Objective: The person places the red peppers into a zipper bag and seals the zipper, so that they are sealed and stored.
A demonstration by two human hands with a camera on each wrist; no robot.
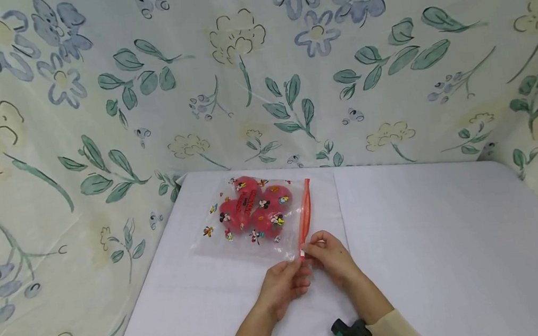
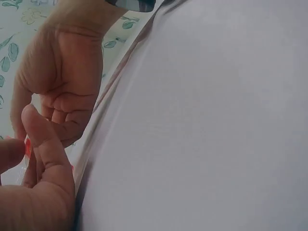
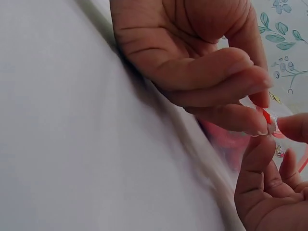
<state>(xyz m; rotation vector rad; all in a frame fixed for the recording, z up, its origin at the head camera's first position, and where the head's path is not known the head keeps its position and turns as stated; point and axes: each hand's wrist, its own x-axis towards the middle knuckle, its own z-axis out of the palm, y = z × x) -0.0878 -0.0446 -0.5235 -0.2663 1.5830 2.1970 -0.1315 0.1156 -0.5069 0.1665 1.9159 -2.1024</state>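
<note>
A clear zip bag (image 1: 276, 248) printed with small cartoon figures lies on the white-covered table. Several round red things (image 1: 249, 220) show through its plastic; the print partly covers them. Its red zip strip (image 1: 305, 207) runs along the right side, with a small white slider (image 1: 302, 252) near the lower end. At that lower corner my left hand (image 1: 279, 288) pinches the bag between thumb and finger. Just above it, my right hand (image 1: 333, 257) pinches the slider with thumb and forefinger. In the right wrist view, the fingertips of both hands nearly meet around the slider (image 3: 272, 127).
White cloth (image 1: 429, 239) covers the table, with a fold line right of the bag. Behind and to the left hangs a flower-patterned curtain (image 1: 242, 85). A black wrist device (image 1: 350, 331) sits by the right sleeve.
</note>
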